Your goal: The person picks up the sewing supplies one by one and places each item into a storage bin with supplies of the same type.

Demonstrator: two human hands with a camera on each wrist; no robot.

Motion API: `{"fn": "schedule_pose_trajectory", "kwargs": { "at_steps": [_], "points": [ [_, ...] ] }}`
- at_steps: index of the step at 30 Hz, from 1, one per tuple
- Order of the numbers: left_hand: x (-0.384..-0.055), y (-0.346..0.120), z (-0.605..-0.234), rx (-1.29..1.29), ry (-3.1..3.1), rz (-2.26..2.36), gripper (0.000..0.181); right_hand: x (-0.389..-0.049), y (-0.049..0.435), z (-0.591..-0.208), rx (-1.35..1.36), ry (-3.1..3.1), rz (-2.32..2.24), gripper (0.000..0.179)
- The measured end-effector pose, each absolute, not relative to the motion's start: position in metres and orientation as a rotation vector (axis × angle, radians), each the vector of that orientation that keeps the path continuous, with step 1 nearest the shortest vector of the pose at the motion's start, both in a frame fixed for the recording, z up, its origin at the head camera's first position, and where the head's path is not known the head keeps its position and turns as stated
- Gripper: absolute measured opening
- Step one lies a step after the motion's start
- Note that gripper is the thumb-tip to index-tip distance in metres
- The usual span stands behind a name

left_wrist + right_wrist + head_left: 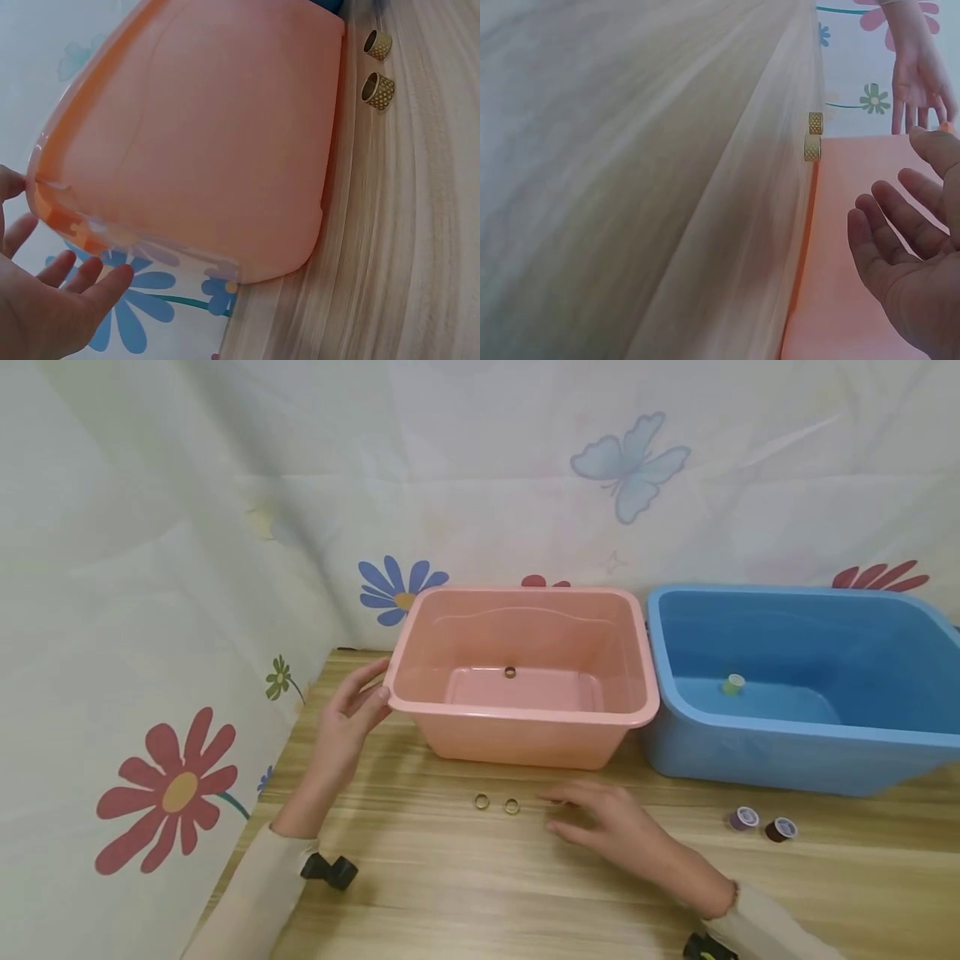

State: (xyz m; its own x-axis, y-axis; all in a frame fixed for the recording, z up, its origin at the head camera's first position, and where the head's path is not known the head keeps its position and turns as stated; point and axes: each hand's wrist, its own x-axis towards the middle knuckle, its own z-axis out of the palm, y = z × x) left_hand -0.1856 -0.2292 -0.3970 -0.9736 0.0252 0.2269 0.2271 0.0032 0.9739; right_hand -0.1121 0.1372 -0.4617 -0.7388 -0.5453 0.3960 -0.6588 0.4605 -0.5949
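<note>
Two brass, dimpled ring thimbles, a left one (482, 802) and a right one (512, 807), stand on the table in front of a pink bin (525, 739). Another thimble (510, 672) lies on the bin's floor. My left hand (345, 718) touches the rim at the bin's left end; in the left wrist view its fingers (109, 289) are spread and relaxed. To the right of the thimbles, my right hand (618, 827) hovers low over the table with nothing in it. The right wrist view shows its fingers (911, 225) loosely bent and apart.
A blue bin (750, 760) stands right beside the pink one, with a small pale-green, white-topped piece (733, 684) inside. Before it sit a purple (743, 818) and a dark (781, 829) white-topped piece. A flowered cloth (487, 510) hangs behind.
</note>
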Motion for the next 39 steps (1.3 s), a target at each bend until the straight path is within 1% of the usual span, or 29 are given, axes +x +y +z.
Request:
{"fn": "schedule_pose_trajectory", "kwargs": {
  "at_steps": [11,16,25,39],
  "points": [
    [-0.195,-0.23,-0.401,-0.241,-2.084,-2.328,0.049,-0.113,0.124,-0.468,1.089,-2.592,1.203,0.034],
    [-0.195,-0.231,-0.401,-0.253,-2.096,-2.342,0.047,-0.113,0.122,-0.47,1.077,-2.592,1.226,0.034],
    [-0.199,-0.233,-0.4,-0.302,-2.105,-2.328,0.037,-0.117,0.12,-0.471,1.011,-2.604,1.262,0.033],
    [-0.204,-0.23,-0.396,-0.232,-2.105,-2.277,0.023,-0.123,0.11,-0.474,0.978,-2.629,1.285,0.034]
  ]
}}
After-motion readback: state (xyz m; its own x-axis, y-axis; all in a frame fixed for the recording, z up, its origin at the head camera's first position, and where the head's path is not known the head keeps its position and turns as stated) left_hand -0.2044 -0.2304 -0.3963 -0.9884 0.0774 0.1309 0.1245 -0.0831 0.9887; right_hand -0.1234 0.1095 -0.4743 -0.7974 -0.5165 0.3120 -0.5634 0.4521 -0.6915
